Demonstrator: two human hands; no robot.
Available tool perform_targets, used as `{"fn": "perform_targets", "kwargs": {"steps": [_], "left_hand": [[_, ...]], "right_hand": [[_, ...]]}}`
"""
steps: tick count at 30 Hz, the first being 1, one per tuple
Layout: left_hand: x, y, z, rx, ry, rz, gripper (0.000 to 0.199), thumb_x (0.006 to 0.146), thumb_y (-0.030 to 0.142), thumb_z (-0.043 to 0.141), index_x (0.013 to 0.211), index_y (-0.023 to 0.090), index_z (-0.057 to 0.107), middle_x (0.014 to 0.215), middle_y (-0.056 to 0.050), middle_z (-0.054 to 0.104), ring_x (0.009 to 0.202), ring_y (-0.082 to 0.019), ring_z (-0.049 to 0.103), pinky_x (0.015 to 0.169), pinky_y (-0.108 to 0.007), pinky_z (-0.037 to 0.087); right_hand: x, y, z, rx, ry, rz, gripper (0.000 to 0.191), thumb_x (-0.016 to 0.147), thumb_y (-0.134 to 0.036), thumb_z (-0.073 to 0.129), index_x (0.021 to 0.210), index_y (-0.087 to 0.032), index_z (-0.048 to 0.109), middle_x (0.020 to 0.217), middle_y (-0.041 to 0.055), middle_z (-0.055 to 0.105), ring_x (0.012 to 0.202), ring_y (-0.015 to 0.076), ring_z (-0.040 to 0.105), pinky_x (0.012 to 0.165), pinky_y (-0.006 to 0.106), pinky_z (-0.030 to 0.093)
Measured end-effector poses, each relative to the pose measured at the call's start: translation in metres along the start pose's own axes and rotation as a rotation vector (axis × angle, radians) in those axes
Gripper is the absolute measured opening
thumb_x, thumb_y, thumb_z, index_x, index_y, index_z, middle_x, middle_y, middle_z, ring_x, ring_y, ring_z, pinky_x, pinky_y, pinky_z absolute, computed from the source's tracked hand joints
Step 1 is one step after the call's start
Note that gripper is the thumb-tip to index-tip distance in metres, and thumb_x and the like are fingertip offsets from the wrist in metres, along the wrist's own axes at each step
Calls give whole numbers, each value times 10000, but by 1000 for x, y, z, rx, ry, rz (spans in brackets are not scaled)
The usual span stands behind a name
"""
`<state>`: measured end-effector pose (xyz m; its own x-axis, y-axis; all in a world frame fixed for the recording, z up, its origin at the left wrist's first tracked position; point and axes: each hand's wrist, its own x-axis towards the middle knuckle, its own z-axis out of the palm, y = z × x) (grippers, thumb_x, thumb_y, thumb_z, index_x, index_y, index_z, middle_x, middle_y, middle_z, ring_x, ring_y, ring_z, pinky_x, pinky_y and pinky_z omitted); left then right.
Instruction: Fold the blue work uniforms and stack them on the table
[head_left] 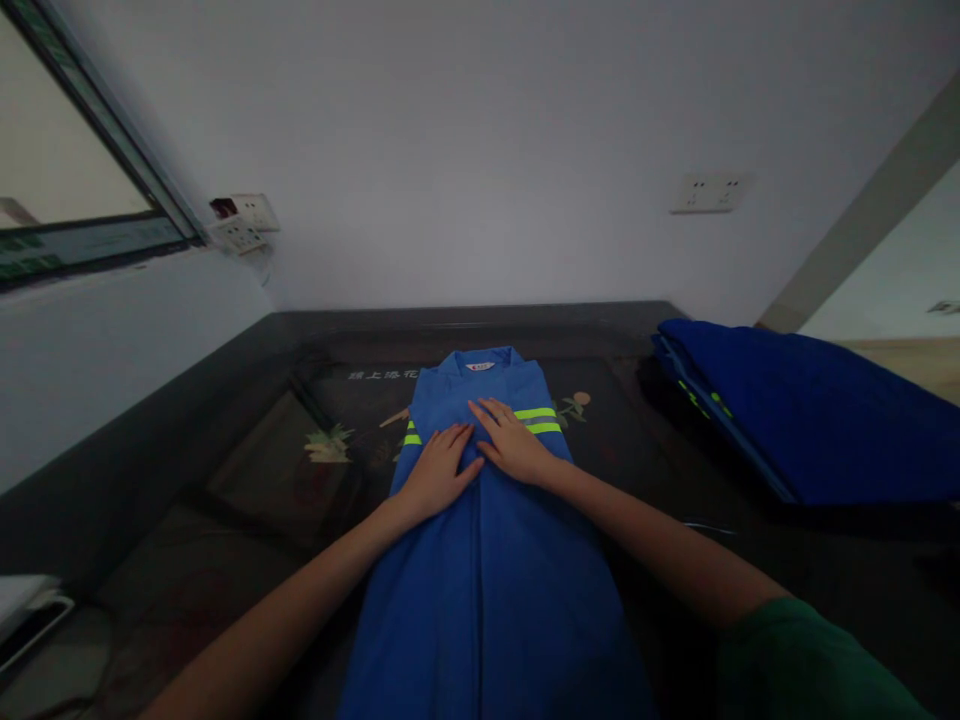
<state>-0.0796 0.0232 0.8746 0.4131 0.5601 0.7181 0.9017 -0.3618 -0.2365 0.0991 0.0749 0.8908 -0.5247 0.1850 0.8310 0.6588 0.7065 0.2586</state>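
A blue work jacket (480,560) with yellow-green and grey reflective bands lies front up on a dark tabletop, its collar (484,358) pointing to the far side. Its sides look folded in to a narrow strip. My left hand (442,468) rests flat on the upper front, left of the middle seam, with fingers stretched out. Just right of that seam, my right hand (512,443) lies on the chest beside the reflective band, fingers extended. The two hands are close together, and neither grips the cloth.
A stack of folded darker blue clothes (810,410) sits on the right of the dark table (247,480). Sockets (709,193) are on the wall behind. At the lower left edge is a white object (30,605), only partly in view. A window (82,140) is at upper left.
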Motion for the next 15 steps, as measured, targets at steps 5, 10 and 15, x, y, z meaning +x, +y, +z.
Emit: {"fn": "perform_targets", "kwargs": {"steps": [5,10,15], "left_hand": [[-6,10,4,68,40,16,631,933,513,395,1454,161,350,1516,-111,349,1416,-260,279,1171,-487,190],[-7,10,5,124,38,17,623,943,506,375,1473,183,315,1535,-80,315,1431,-240,245,1174,-478,195],[-6,11,5,167,25,28,631,946,507,362,1482,180,297,1544,-72,290,1435,-239,236,1175,-477,196]], "right_hand": [[38,39,-16,-116,52,323,585,963,-310,368,1470,-28,293,1528,209,276,1436,279,191,1155,449,189],[42,83,-8,-210,-137,598,653,982,-451,304,1470,-16,285,1542,217,225,1432,310,195,1139,529,155],[35,97,2,-233,-114,609,654,986,-482,221,1483,-61,271,1555,162,220,1439,286,176,1129,576,124]]}}
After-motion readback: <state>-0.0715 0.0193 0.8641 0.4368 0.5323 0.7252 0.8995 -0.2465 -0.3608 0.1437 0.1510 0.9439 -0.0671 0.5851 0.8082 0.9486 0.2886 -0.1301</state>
